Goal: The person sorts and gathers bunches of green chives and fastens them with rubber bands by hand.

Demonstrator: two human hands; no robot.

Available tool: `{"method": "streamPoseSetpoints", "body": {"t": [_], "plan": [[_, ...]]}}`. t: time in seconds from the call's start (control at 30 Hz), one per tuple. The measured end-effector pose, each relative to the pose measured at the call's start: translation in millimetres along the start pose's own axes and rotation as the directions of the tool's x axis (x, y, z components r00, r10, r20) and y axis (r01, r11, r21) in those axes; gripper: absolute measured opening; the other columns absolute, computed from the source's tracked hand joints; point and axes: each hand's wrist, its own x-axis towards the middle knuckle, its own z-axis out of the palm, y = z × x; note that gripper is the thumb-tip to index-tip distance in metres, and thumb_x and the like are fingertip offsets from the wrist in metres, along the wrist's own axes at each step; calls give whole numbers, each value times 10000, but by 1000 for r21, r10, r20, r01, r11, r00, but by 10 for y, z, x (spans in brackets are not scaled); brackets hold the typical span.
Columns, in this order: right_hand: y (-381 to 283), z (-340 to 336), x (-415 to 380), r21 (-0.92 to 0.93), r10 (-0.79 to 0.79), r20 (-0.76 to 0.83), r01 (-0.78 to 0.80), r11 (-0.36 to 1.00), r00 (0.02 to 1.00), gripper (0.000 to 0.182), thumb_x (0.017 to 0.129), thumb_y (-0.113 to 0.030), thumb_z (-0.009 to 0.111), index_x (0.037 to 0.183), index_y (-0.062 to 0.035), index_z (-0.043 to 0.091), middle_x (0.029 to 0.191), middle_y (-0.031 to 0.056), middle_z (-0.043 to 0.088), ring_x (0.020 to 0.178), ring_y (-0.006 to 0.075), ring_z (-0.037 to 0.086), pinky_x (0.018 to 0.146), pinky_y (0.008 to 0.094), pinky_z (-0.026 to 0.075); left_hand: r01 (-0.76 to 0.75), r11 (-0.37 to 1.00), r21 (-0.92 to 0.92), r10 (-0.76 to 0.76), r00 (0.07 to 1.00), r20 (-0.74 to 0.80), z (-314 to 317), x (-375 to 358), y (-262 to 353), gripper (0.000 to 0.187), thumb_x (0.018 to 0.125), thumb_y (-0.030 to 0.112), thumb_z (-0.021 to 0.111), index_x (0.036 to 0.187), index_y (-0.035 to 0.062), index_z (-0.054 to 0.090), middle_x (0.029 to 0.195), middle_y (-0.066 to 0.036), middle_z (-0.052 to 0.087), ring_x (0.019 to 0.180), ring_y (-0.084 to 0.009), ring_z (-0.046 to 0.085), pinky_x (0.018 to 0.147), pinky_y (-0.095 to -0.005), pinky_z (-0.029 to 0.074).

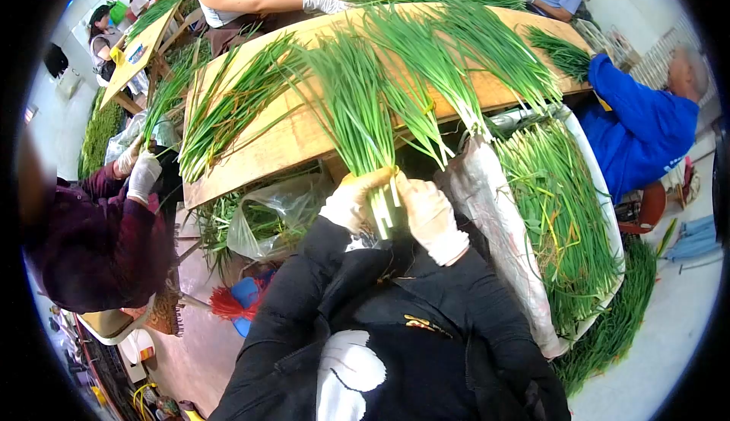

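both gloved hands clamp one bunch of green chives point(357, 109) at its pale stem end, over the desk point(281, 143) edge.
left hand point(351, 200) and right hand point(430, 218) are clenched round the stems; the leaves look light, limp and easily bruised, so the firmer tied base seems the best hold.

Green chives point(357, 109) with pale stems fill the centre, over a tan wooden table point(289, 143). White gloves cover the left hand point(351, 202) and right hand point(430, 217). Black sleeves sit below. At right, a blue jacket point(639, 128); at left, a maroon sleeve point(114, 238).
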Motion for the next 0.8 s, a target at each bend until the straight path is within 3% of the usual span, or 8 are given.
{"method": "streamPoseSetpoints", "body": {"t": [0.1,0.17,0.2,0.33,0.43,0.57,0.7,0.8], "plan": [[216,108,38,791,324,85,-261,553,942,225,869,-148,428,1027,-46,551,866,118,585,795,207,568,690,269,458,-11,986,168,4,999,40,-97,-100,62,215,743,95,631,944,30,593,785,-22,600,636,-82,524,578,-205,431],[274,66,187,776,411,344,-502,381,844,230,852,-209,489,978,-42,583,860,108,591,813,187,564,703,254,448,50,985,164,-60,996,62,-123,-128,62,228,731,113,649,937,35,591,757,-9,589,647,-95,530,589,-218,437],[331,176,241,686,312,253,-397,610,916,237,830,-240,535,926,-35,606,881,83,597,803,160,560,697,252,441,49,988,147,-59,996,63,-137,-106,34,231,728,115,653,936,36,590,761,-11,590,646,-103,532,588,-227,439],[339,441,401,846,344,420,-500,185,839,150,792,-159,598,797,-9,598,806,51,583,699,94,518,648,239,419,21,985,169,-23,1000,5,-119,-88,-12,239,716,110,662,926,25,585,754,-26,592,631,-128,542,576,-250,447],[221,387,366,843,434,142,-339,418,890,163,798,-166,593,776,-5,593,769,22,566,699,79,497,640,230,412,11,986,166,0,998,-68,-71,-139,38,221,717,101,657,908,11,589,737,-36,595,620,-138,552,569,-253,449],[162,295,318,891,498,281,-416,182,820,199,816,-195,571,771,-2,584,752,45,554,708,107,502,659,247,417,16,996,83,-10,998,-69,-60,-102,-2,199,727,65,637,912,6,593,748,-47,607,630,-146,563,567,-263,456],[166,33,198,566,350,360,-501,655,865,269,745,-286,653,788,-29,586,741,16,561,673,77,485,625,219,415,-34,997,73,41,994,-101,-27,-99,-22,202,721,45,639,911,-8,594,789,-77,621,677,-164,591,612,-284,483],[164,62,173,572,386,292,-483,663,875,280,713,-292,672,768,-30,589,725,56,572,654,135,538,613,251,439,-56,982,179,74,992,-101,-30,-67,-32,234,703,46,661,911,-30,586,785,-93,622,670,-175,600,627,-274,491]]}}
